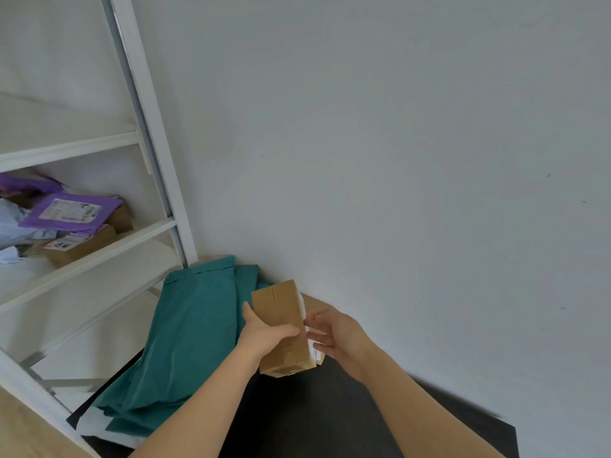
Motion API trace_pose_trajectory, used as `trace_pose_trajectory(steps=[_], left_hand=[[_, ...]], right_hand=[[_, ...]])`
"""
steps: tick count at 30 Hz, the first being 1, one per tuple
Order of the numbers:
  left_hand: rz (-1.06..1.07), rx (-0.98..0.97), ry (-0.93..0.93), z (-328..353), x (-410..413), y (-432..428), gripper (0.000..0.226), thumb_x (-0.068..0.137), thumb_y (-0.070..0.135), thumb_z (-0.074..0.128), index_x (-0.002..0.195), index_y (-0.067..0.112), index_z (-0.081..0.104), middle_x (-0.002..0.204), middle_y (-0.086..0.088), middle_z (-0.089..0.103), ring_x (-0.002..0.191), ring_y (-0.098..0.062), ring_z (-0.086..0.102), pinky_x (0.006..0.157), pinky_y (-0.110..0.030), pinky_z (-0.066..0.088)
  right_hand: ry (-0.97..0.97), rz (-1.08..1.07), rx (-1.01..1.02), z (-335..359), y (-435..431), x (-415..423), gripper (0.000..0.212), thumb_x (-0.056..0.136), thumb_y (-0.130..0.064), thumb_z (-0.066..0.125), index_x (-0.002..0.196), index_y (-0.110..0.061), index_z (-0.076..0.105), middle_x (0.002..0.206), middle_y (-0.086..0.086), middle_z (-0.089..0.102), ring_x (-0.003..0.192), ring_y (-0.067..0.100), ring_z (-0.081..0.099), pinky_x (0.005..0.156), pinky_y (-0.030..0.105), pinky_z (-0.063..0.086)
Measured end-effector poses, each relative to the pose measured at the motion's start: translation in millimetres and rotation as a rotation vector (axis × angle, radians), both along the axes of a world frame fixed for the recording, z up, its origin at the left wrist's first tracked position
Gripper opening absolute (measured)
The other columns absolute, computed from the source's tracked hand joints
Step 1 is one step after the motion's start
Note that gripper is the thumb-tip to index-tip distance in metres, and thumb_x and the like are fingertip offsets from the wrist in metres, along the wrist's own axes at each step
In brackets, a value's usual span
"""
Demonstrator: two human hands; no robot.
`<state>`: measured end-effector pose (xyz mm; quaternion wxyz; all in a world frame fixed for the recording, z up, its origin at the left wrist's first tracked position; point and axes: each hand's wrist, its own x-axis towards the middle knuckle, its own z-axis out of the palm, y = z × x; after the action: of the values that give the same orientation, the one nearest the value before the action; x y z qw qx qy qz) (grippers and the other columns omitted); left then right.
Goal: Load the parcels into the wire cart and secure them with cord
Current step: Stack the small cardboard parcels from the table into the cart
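Both hands — left [267,335], right [344,338] — on box [281,305], long axis toward wall [396,127].

Wooden floor [26,434] carries a black sheet [314,408] with teal mailer bags [191,342] atop.

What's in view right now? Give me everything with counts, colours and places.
brown box: one, brown cardboard, white label on its right side, held above the black surface
teal mailers: at least two, teal, overlapped left of the box
black surface: one, black, bottom centre, under the mailers
purple mailers: two, purple, on the left shelf
brown parcels: at least two, brown, under the purple mailers
pale bags: count unclear, blue-grey, far left of that shelf
shelving: one, white, left side
wall: one, white, behind everything
left hand: one, grips the box's left side, thumb across its top
right hand: one, fingers at the labelled side
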<state>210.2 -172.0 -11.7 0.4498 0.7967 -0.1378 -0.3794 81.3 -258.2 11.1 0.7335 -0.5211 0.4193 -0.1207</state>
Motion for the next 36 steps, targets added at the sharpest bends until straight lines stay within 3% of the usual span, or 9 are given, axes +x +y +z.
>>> trace_pose_trajectory(steps=[6, 12, 17, 20, 22, 26, 32, 36], left_hand=[[-0.056, 0.075, -0.062, 1, -8, -1, 0.131, 0.067, 0.039, 0.081, 0.145, 0.026, -0.023, 0.15, -0.011, 0.02, 0.131, -0.032, 0.036, 0.105, -0.045, 0.036], [-0.027, 0.02, -0.092, 2, -20, -4, 0.117, 0.074, 0.041, 0.074, 0.146, 0.034, -0.019, 0.149, -0.015, 0.017, 0.125, -0.034, 0.038, 0.1, -0.044, 0.036], [-0.11, -0.236, -0.014, 16, -23, -11, 0.119, 0.045, 0.049, 0.073, 0.142, 0.047, 0.003, 0.136, 0.001, 0.04, 0.121, -0.023, 0.043, 0.102, -0.051, 0.04], [-0.195, -0.334, 0.042, 24, -30, -20, 0.091, 0.052, 0.035, 0.071, 0.128, 0.046, 0.022, 0.125, 0.007, 0.048, 0.115, -0.019, 0.048, 0.098, -0.047, 0.044], [-0.28, -0.375, 0.102, 26, -39, -26, 0.083, 0.057, 0.028, 0.068, 0.127, 0.043, 0.027, 0.122, 0.007, 0.051, 0.11, -0.017, 0.051, 0.087, -0.041, 0.048], [-0.407, -0.397, 0.277, 18, -60, -42, 0.083, 0.056, 0.023, 0.061, 0.128, 0.044, 0.025, 0.116, 0.004, 0.053, 0.104, -0.017, 0.052, 0.074, -0.034, 0.045], [-0.614, -0.314, 0.451, -7, -115, -60, 0.089, 0.054, 0.021, 0.059, 0.132, 0.043, 0.024, 0.124, -0.007, 0.049, 0.112, -0.026, 0.047, 0.08, -0.037, 0.044], [-0.774, -0.269, 0.485, -8, -173, -62, 0.089, 0.056, 0.023, 0.058, 0.136, 0.04, 0.024, 0.124, -0.008, 0.049, 0.112, -0.026, 0.046, 0.086, -0.038, 0.043]], right_hand=[[-0.029, -0.01, 0.037, -3, 0, -5, 0.024, 0.093, -0.008, 0.041, 0.105, -0.016, 0.061, 0.11, 0.006, 0.069, 0.101, 0.022, 0.066, 0.093, 0.032, 0.048], [0.02, -0.056, -0.007, -6, -2, -7, 0.023, 0.094, -0.01, 0.043, 0.108, -0.017, 0.06, 0.11, 0.006, 0.067, 0.098, 0.022, 0.067, 0.09, 0.032, 0.053], [0.188, -0.179, -0.198, -22, -12, -29, 0.023, 0.095, -0.019, 0.051, 0.117, -0.021, 0.049, 0.122, 0.005, 0.057, 0.111, 0.025, 0.056, 0.083, 0.031, 0.05], [0.151, -0.203, -0.137, -24, -15, -46, 0.029, 0.095, -0.025, 0.053, 0.123, -0.022, 0.046, 0.121, 0.003, 0.058, 0.111, 0.024, 0.057, 0.09, 0.036, 0.049], [0.067, -0.219, -0.059, -23, -15, -59, 0.029, 0.096, -0.03, 0.052, 0.123, -0.021, 0.047, 0.115, 0.002, 0.062, 0.107, 0.021, 0.06, 0.095, 0.041, 0.048], [-0.04, -0.293, 0.022, -30, -18, -93, 0.034, 0.093, -0.035, 0.055, 0.124, -0.02, 0.05, 0.116, 0.002, 0.066, 0.107, 0.022, 0.063, 0.097, 0.044, 0.048], [-0.001, -0.453, 0.004, -36, -6, -167, 0.033, 0.09, -0.033, 0.059, 0.122, -0.022, 0.055, 0.11, 0.0, 0.071, 0.103, 0.023, 0.067, 0.092, 0.042, 0.053], [0.041, -0.586, -0.026, -31, 16, -229, 0.032, 0.091, -0.028, 0.059, 0.121, -0.017, 0.057, 0.108, 0.003, 0.071, 0.098, 0.023, 0.067, 0.074, 0.032, 0.055]])
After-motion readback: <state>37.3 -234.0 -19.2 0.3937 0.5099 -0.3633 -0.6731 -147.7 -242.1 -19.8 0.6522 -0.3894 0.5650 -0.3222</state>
